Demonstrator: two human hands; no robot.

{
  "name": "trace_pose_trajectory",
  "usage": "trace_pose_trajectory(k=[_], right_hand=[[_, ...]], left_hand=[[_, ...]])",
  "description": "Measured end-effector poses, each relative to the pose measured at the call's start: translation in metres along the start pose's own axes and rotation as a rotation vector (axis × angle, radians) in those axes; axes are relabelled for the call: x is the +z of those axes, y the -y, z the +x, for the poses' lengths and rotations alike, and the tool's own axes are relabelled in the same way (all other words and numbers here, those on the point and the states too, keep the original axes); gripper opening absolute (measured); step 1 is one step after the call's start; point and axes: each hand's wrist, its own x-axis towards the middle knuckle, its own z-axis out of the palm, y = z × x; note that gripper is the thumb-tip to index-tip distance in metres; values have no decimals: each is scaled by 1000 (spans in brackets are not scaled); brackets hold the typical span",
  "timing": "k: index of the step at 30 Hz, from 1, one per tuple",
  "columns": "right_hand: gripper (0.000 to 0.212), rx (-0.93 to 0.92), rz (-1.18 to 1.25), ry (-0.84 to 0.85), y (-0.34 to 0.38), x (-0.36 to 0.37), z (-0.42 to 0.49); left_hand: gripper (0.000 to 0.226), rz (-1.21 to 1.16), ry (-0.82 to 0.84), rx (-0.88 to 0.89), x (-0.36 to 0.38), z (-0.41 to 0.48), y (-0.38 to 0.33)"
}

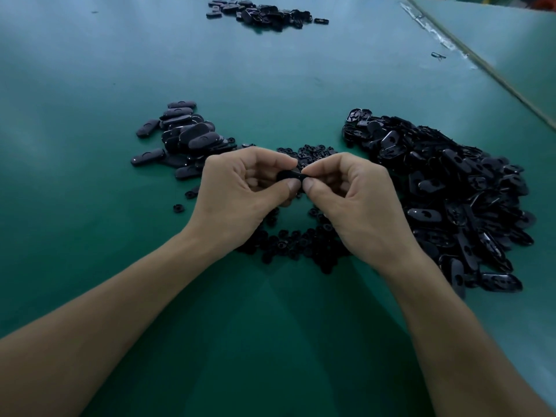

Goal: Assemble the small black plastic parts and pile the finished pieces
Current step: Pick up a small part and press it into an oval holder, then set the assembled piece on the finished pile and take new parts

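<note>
**A:** Both hands are up over the green table [270, 341]. The left hand [240, 191] and right hand [352, 200] meet in the middle, each pinching one end of a black oval piece [290, 176] between thumb and curled fingers.

**B:** And it's held just above the little round bits [301, 245] scattered underneath. Is one being pressed in?

**A:** Can't tell, the fingertips cover the joint. I'd guess it's a snap fit.

**B:** How will it handle?

**A:** Light, I'd say, and stiff, with a glossy shell that looks slippery. It's best gripped by the narrow ends or the rim, thumbs square on the flat face, so it doesn't squirt out.

**B:** Where does it go after that?

**A:** Probably the left pile [186, 136], where the closed ovals lie stacked. The right heap [451, 191] looks like open shells waiting.

**B:** And there's a far pile [261, 15] at the top edge.

**A:** Too small to sort out from here.
</note>
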Motion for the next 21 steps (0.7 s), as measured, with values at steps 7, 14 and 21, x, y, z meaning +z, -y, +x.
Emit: trace_pose_trajectory(k=[7,14,21], right_hand=[[13,-26,27,-16,2,0,-1],[10,-29,-26,-28,4,-2,-1],[36,160,-818,-159,-13,-27,3]], left_hand=[[26,4,-21,17,-1,0,-2],[25,9,-22,31,0,0,2],[15,-108,-147,27,-4,4,6]])
